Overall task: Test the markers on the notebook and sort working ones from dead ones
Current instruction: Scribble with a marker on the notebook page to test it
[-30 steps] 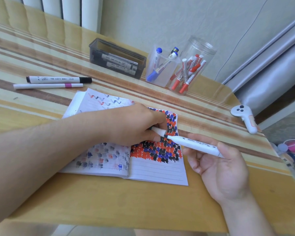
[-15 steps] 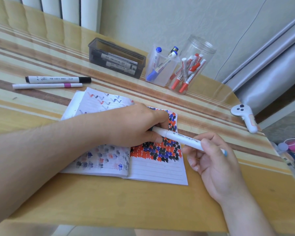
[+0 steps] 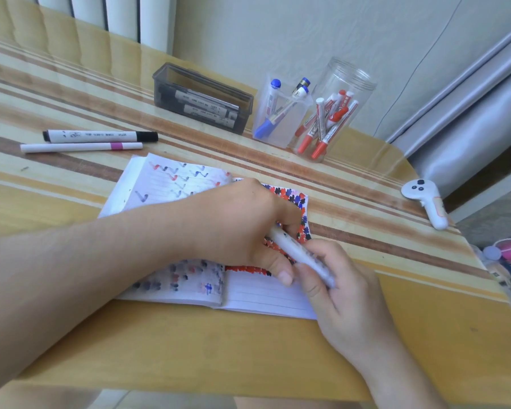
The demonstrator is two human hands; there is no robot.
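Note:
An open notebook [image 3: 165,184] lies on the table, its pages covered with red, blue and black test marks. My left hand [image 3: 242,222] rests on it, fingers curled round the far end of a white marker [image 3: 292,249]; that end is hidden. My right hand [image 3: 345,296] grips the marker's barrel just behind, nearly touching the left thumb. A black-capped marker [image 3: 101,135] and a thin white marker with a pink band [image 3: 80,147] lie left of the notebook.
At the back stand a dark box [image 3: 242,104] with markers lying in it, a clear square cup [image 3: 278,134] of blue markers and a clear jar [image 3: 351,81] of red ones. A white controller [image 3: 425,202] lies near the right edge.
My right hand has slid up the marker's barrel toward my left hand, and the marker now points more steeply down. My left hand stayed on the notebook.

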